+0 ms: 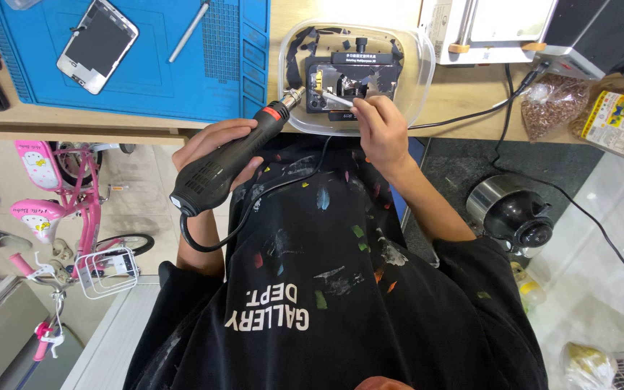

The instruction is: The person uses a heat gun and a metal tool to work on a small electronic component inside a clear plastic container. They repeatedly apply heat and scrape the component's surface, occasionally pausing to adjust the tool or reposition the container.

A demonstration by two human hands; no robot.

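Observation:
My left hand (211, 141) grips a black hot-air gun (229, 160) with a red ring, its metal nozzle aimed into a clear plastic tray (420, 72). My right hand (378, 124) holds a slim silver tool (335, 99) whose tip rests on a black clamp fixture (352, 79) inside that tray. The gun's black cord loops down over my black shirt. Both hands meet at the tray's near edge.
A blue work mat (182, 65) at the left carries a phone frame (97, 45) and a silver pen-like tool (188, 32). A white machine (492, 29), snack bags (601, 112) and a cable lie right. A kettle (510, 211) and pink bicycle (52, 209) stand below.

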